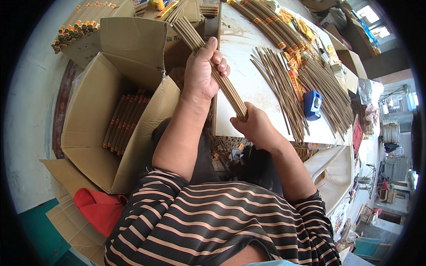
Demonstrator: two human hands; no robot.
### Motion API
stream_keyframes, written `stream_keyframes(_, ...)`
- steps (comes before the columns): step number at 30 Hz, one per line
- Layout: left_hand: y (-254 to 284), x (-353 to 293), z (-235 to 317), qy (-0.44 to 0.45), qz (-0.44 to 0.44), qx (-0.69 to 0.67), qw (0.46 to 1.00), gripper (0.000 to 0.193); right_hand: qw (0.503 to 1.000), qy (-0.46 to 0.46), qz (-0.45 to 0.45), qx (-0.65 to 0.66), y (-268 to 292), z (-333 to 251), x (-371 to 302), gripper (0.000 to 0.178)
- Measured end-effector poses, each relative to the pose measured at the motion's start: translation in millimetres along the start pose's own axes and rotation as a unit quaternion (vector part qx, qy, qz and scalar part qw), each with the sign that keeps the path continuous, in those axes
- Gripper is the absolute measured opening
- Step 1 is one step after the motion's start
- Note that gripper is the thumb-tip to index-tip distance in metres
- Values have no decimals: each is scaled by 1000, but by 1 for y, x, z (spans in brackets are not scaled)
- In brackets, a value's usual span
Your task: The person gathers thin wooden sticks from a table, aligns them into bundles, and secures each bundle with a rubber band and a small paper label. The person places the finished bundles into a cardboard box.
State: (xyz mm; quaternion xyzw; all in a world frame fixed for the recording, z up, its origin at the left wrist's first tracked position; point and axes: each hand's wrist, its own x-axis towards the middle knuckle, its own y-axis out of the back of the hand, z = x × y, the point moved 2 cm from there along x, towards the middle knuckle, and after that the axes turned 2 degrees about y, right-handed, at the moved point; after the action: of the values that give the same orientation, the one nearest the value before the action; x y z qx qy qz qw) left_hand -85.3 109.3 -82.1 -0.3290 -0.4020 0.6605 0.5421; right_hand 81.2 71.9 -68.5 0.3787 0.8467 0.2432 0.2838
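A bundle of thin brown incense sticks (227, 91) slants between my two hands, its upper end to the left. My left hand (205, 68) is wrapped round the upper part of the bundle. Lower down, my right hand (255, 124) closes on the near end of the same sticks. On the white table to the right lie loose incense sticks (277, 84) and a thicker spread of them (321, 84). A blue tape dispenser (312, 105) sits among these. Red and yellow paper bands (294, 80) lie between the two spreads.
An open cardboard box (84, 119) stands at my left with labelled bundles (126, 119) inside. Finished-looking bundles (266, 22) lie at the table's far side, and more (80, 29) are stacked at the far left. A red cloth (97, 208) hangs near the box. Scraps litter the floor below.
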Motion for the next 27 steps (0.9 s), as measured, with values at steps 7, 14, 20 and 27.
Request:
stream_keyframes(7,-41,-19,-1,-35,-93,40,994,26,987,67,11,143,-7,29,-6,25)
stream_keyframes(14,-128,-54,-16,-213,-182,341,897,18,923,224,128,285,29,9,-6,22)
stream_keyframes(20,-107,-42,-61,-67,-144,419,894,21,908,210,121,341,24,50,14,23)
stream_keyframes(27,-116,-38,-67,-85,-123,424,893,20,901,265,119,321,36,37,9,25)
